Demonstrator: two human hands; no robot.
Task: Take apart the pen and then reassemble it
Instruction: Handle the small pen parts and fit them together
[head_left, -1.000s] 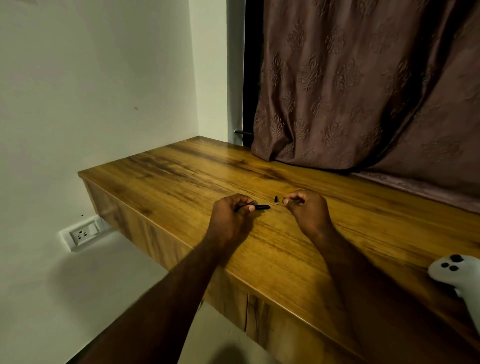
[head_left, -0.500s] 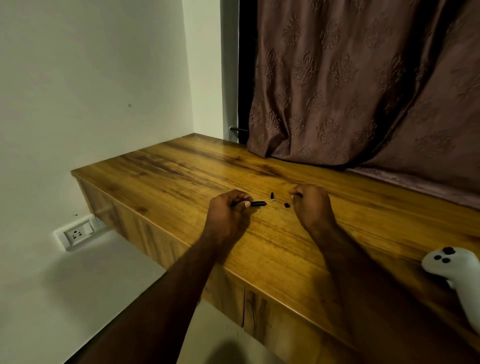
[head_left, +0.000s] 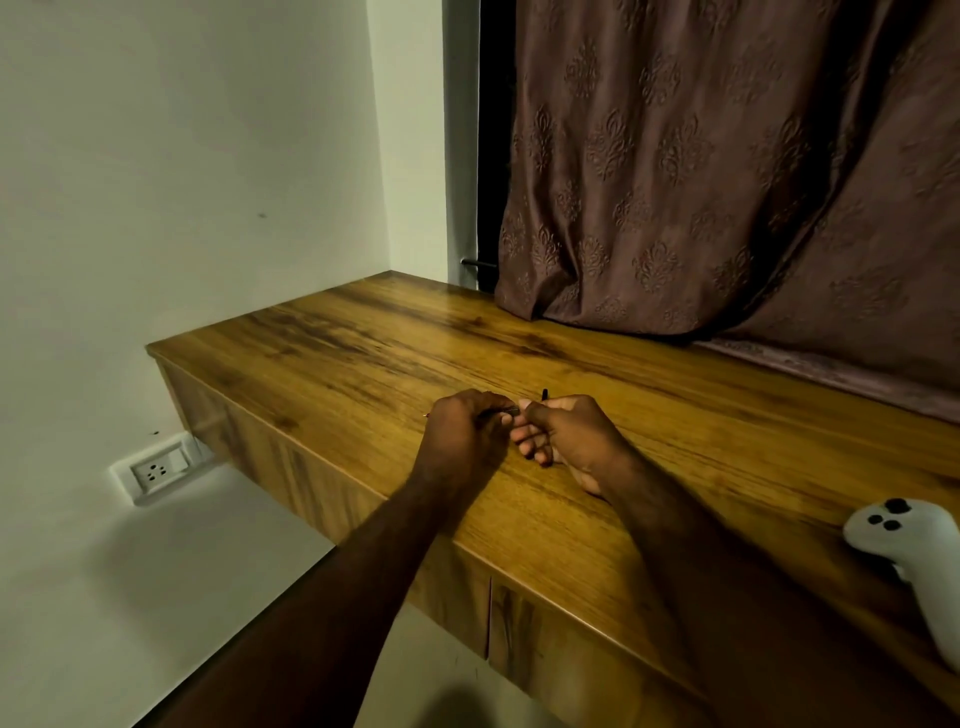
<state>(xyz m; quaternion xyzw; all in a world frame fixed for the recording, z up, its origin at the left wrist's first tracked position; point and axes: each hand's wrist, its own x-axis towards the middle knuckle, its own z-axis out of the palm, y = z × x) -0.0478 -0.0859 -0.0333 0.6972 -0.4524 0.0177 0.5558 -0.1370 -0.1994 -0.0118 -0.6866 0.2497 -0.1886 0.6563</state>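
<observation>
My left hand (head_left: 462, 436) is closed around the dark pen barrel (head_left: 500, 413), which lies level just above the wooden table (head_left: 701, 447). A brass-coloured tip (head_left: 427, 415) pokes out past the left side of that hand. My right hand (head_left: 569, 436) has thumb and forefinger pinched at the barrel's right end, its other fingers curled. Whether a small part sits inside that pinch is hidden. One small black pen piece (head_left: 544, 395) lies on the table just behind my right hand.
A white game controller (head_left: 914, 540) lies at the table's right front edge. A brown patterned curtain (head_left: 727, 182) hangs onto the table's back. The white wall with a socket (head_left: 156, 472) is at the left, below the table's left end.
My right hand has moved left and met the barrel's end. The second small black piece that lay on the table between the hands is no longer visible. The left hand has kept its grip.
</observation>
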